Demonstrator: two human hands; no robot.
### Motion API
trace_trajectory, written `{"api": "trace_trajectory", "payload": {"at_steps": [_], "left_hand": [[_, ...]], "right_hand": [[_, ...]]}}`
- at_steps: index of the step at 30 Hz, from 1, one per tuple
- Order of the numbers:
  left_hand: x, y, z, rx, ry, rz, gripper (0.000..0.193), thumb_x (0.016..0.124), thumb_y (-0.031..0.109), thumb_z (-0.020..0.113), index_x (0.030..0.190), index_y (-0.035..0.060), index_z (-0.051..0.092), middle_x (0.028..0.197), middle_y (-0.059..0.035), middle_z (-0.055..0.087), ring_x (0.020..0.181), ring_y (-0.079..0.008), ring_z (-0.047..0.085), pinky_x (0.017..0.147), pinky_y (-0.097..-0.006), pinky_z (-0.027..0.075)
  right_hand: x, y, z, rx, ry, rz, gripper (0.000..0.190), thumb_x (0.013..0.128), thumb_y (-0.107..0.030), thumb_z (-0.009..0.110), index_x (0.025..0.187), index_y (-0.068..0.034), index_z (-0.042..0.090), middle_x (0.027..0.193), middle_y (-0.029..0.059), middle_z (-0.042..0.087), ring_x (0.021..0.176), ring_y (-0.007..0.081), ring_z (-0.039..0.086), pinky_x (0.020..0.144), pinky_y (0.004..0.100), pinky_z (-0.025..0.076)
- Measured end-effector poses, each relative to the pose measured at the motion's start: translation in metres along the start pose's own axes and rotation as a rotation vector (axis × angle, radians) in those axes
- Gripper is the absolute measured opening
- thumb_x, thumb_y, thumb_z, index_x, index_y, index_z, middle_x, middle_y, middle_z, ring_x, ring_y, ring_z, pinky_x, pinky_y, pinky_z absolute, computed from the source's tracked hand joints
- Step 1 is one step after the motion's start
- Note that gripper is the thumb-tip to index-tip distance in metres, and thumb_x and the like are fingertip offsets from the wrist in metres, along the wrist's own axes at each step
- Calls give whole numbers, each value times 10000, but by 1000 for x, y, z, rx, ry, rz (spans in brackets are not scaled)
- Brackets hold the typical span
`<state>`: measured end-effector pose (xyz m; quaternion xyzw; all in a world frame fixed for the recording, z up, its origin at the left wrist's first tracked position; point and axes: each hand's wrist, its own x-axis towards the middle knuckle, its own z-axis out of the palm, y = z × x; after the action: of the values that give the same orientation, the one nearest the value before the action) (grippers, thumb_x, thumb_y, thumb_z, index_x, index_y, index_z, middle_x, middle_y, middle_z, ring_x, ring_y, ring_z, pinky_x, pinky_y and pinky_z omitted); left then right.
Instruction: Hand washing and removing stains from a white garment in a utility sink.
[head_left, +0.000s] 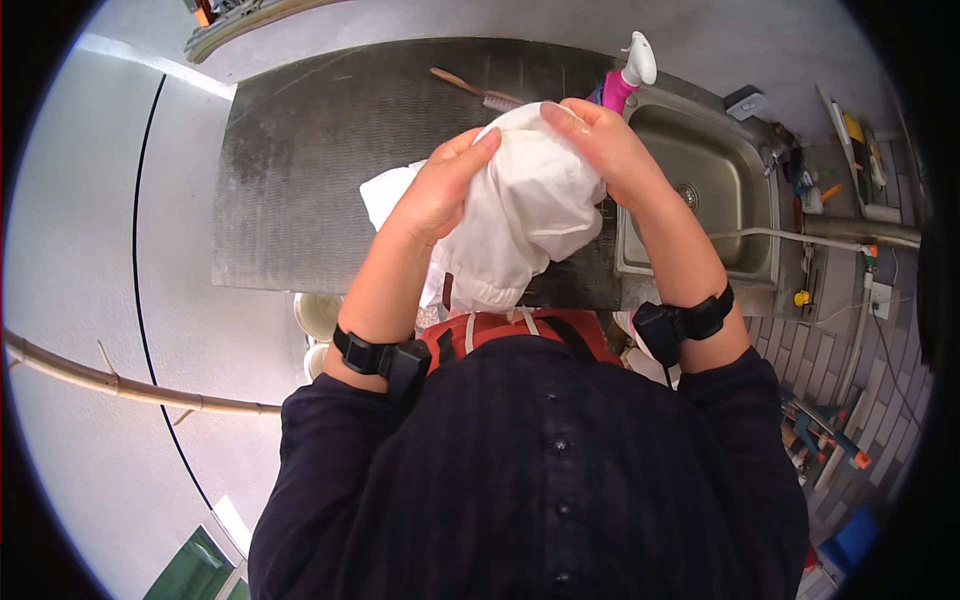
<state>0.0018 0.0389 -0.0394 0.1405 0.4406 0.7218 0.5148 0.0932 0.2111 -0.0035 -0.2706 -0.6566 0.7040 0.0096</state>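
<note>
A white cloth garment with a gathered, elastic-looking edge hangs between my two hands, over the front of a dark ribbed counter. My left hand pinches its upper edge, thumb on top. On the other side, my right hand grips the same edge a short way off. The garment's lower folds hang at the counter's front edge, and part of it spreads out left behind my left wrist. Just beyond the cloth lies a scrubbing brush with a wooden handle, its bristle end partly hidden.
A pink spray bottle with a white trigger head stands at the back, beside a steel sink. A pale hose reaches over the sink's right rim. Buckets stand below the counter at left. A bamboo pole extends along the left.
</note>
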Motion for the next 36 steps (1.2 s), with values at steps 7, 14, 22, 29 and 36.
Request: {"api": "trace_trajectory", "payload": {"at_steps": [7,14,22,29,36], "left_hand": [[49,-62,-13,-866,-773,16,359,991,383,422,1021,66,586,939,-58,626,849,-155,612,763,-319,500],[29,-69,-29,-660,-247,60,254,962,312,427,959,123,596,915,-62,622,815,-169,621,708,-312,504],[35,-66,-14,-458,-26,23,235,958,310,472,1007,110,585,945,-37,633,840,-156,620,728,-309,510],[24,-33,22,-67,369,-41,251,952,332,501,966,107,611,939,-30,634,889,-138,604,749,-292,495],[16,-7,35,-181,285,-98,449,981,381,452,1173,-6,572,1131,-126,632,1007,-204,624,868,-343,497]], "right_hand": [[-6,24,60,-990,465,-1094,340,777,-335,688,545,-141,532,557,50,544,490,242,556,449,361,447],[-2,40,71,-924,285,-1014,234,745,-272,723,716,-60,629,649,101,622,581,242,623,544,355,480],[-3,45,75,-910,429,-1099,373,865,-332,598,544,-142,585,538,87,578,472,284,583,402,378,429],[6,41,64,-904,432,-939,383,887,-350,563,602,-95,595,569,120,567,508,299,575,465,380,434],[15,32,-4,-389,240,-335,333,880,-316,608,646,-81,579,546,105,475,542,244,530,518,331,399]]}}
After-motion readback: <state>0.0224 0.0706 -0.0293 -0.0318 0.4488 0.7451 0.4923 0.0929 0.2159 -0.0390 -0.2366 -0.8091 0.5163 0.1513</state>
